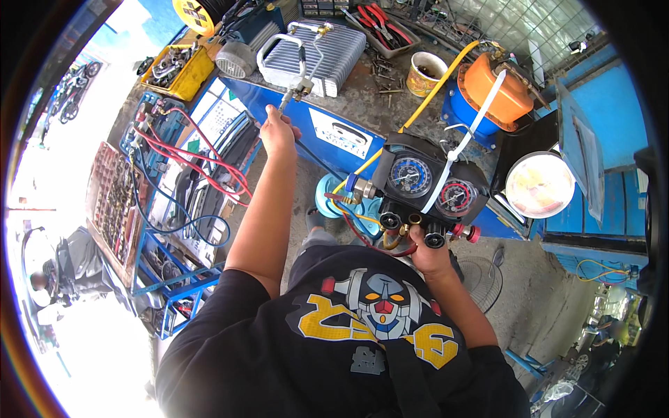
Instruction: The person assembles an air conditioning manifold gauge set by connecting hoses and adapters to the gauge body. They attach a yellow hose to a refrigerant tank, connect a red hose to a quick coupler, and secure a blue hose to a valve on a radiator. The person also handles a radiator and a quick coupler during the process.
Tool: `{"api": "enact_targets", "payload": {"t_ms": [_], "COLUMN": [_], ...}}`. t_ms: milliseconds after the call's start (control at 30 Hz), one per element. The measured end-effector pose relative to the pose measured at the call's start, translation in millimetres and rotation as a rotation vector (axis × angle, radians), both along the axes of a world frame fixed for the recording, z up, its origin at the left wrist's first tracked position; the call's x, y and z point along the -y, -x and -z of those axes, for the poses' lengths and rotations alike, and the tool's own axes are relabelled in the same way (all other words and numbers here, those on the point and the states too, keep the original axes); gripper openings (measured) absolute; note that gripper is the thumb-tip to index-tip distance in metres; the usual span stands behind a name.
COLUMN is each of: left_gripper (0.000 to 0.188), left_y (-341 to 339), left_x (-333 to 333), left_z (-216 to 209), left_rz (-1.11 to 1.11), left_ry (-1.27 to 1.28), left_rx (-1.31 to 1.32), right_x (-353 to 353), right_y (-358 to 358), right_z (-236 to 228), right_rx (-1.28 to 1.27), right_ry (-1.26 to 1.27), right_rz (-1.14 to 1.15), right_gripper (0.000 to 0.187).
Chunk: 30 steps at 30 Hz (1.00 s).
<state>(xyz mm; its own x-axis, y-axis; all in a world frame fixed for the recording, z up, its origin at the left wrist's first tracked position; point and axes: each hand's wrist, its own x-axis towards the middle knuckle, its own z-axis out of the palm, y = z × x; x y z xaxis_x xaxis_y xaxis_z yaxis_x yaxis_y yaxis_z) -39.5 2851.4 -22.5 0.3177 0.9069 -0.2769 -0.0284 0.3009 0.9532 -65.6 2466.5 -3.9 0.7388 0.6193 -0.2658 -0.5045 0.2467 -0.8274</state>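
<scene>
Hose fitting: metal, at the end of a dark hose, just beyond the left hand's fingertips; its long axis slants up and rightward, away from the body.
Pipe joint: the brass joint meets that fitting's upper end; whether it is fastened, I cannot tell.
Left grip: closed round the hose fitting, the nearer hand to the joint.
Gauge manifold: black twin-dial body, to the right of the fitting, a white strap across it.
Right grip: clasped on the manifold's lower edge among the knobs, the right hand's far fingers hidden.
Finned unit: silver, ribbed, on the worktop, its piping toward the left hand.
Farther right: bolt-filled tub, then an orange-and-blue tank.
</scene>
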Motion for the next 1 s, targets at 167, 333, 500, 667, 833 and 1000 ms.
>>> {"api": "enact_targets", "payload": {"t_ms": [167,333,500,667,833,1000], "left_gripper": [0.049,0.052,0.043,0.041,0.038,0.031], "left_y": [5,7,8,9,11,15], "left_x": [0,-2,-1,-2,-9,-12], "left_z": [-1,5,14,13,15,15], "left_rz": [0.012,0.012,-0.039,-0.064,-0.041,0.026], "left_ry": [-0.21,-0.139,-0.146,-0.284,-0.294,-0.132], "left_rx": [-0.117,-0.038,0.049,0.012,-0.025,0.017], "right_x": [1,3,6,6,6,-2], "right_y": [2,4,4,4,0,-2], "right_z": [1,-1,0,5,2,-11], "right_rx": [0.046,-0.002,-0.012,-0.01,0.058,0.041], "right_ry": [-0.008,0.001,0.014,0.028,0.085,0.069], "right_rz": [0.008,0.039,0.058,0.085,-0.013,-0.025], "right_gripper": [0.028,0.028,0.028,0.028,0.025,0.027]}}
